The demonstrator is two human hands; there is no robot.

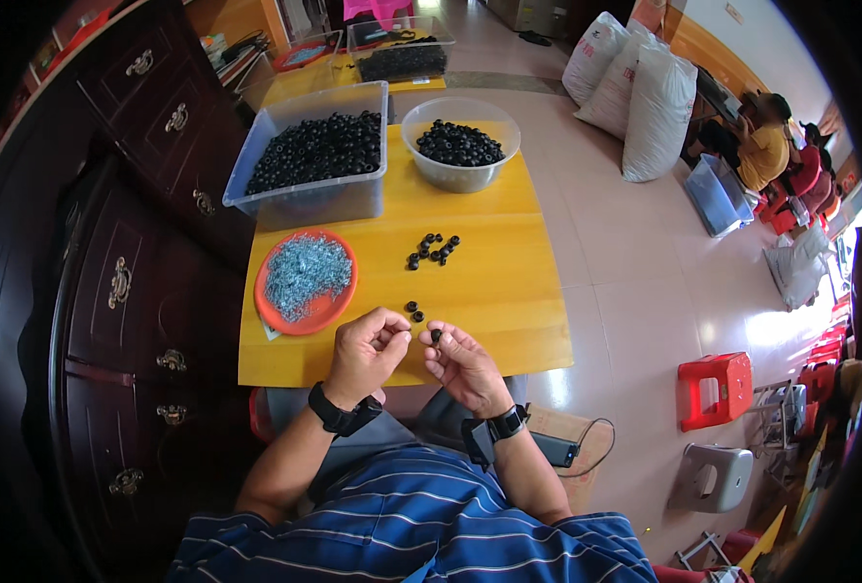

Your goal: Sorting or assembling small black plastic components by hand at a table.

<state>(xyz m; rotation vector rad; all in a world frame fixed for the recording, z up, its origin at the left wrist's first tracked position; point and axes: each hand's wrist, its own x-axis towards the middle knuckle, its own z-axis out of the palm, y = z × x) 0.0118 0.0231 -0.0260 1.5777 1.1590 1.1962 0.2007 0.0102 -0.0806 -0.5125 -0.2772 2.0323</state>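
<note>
My right hand (466, 367) pinches a small black round part (436, 335) between thumb and fingertips at the table's near edge. My left hand (367, 352) is closed just beside it, thumb against forefinger; whatever it holds is too small to make out. Just beyond my fingers lie two loose black round parts (414, 311), and a loose cluster of the same parts (434, 251) sits farther off. To the left, a red-orange plate (329, 313) carries a heap of thin silvery metal pieces (305, 276).
On the yellow table (509, 301) stand a clear rectangular bin (324, 199) and a translucent round bowl (460, 179), both holding black parts. A dark cabinet (149, 301) borders the left side. White sacks (659, 112), a red stool (716, 389) and seated people are on the right.
</note>
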